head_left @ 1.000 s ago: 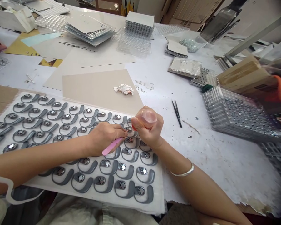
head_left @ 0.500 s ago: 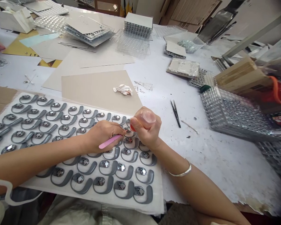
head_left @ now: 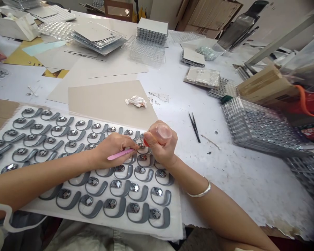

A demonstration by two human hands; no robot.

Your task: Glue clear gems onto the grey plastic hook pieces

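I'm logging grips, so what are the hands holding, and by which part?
Right hand: translucent bottle, around its body. Left hand: pink tool, near its bottle-side end.

Bare forearms (head_left: 49, 177), silvery bangle (head_left: 203, 191) on the right, pale clothing (head_left: 94, 238), seemingly greenish beige

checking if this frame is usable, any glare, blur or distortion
Head view, front: bright glints on the faceted stones; head view, centre: left hand, right hand and pink tool look fairly sharp; head view, lower right: plastic trays look stretched and smeared, and the top-right corner is dark.
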